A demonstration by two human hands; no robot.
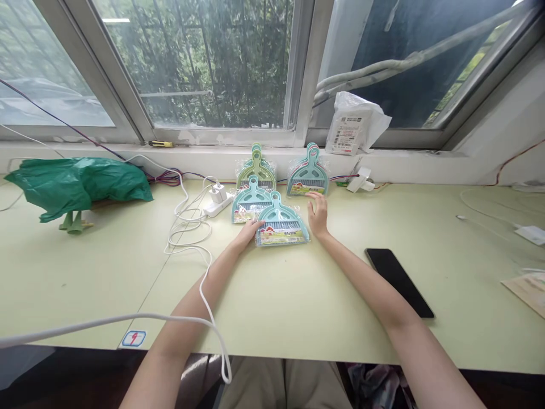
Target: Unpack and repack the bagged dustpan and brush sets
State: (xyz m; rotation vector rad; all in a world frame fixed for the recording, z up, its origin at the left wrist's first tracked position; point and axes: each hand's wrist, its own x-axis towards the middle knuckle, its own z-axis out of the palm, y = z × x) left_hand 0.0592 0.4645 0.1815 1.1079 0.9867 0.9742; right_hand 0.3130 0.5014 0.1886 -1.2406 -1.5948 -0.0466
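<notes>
My left hand [247, 234] is closed on the left edge of a light blue dustpan and brush set [281, 226], wrapped in clear plastic with a printed label. My right hand [318, 216] is apart from that set, its fingers spread and slightly curled. Just beyond those fingers stands a stack of blue and pink dustpan sets [309, 173], also wrapped. Behind my left hand is another light blue dustpan set [251, 201]. At the back, a green dustpan set [256, 167] leans by the window ledge, partly hidden.
A white power strip with a charger [218, 196] and a tangled white cable [187, 227] lie left of the sets. A green plastic bag [80, 184] sits far left. To the right lies a black phone [399, 281]. A yellow cutter [162, 144] and a wrapped white package [349, 130] rest on the sill.
</notes>
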